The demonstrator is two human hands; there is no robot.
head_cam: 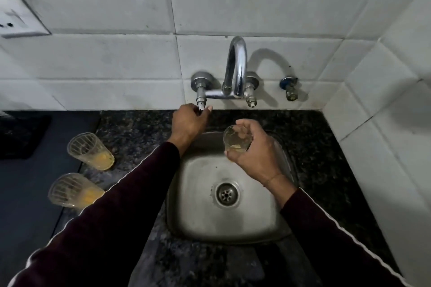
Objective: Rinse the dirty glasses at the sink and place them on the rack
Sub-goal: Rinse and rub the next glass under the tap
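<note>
Both hands are busy at the centre of the frame: the left hand [189, 121] curls its fingers round the left chrome tap handle [201, 100] of the wall-mounted mixer, while the right hand [253, 150] grips a clear ribbed drinking glass [234, 138] with yellowish residue in its bottom, tilted with its mouth toward the upper left. That glass hangs over the back part of the small square stainless-steel sink [198, 212], just below and in front of the curved chrome spout [238, 63]; no water stream is visible. Two more clear ribbed glasses with orange dregs stand on the dark speckled granite counter [140, 137] at the left of the frame, well apart from both hands: the farther glass [89, 151] at mid-left and the nearer glass [73, 190] just below it, partly covered by the dark left sleeve [112, 216]. Both stand close to the counter's left edge, where a dark blue-grey surface [25, 193] begins. White tiled walls [256, 0] close the sink in behind and on the right, leaving a narrow granite strip on the right side. A round drain [226, 194] sits mid-basin between the two forearms.
</note>
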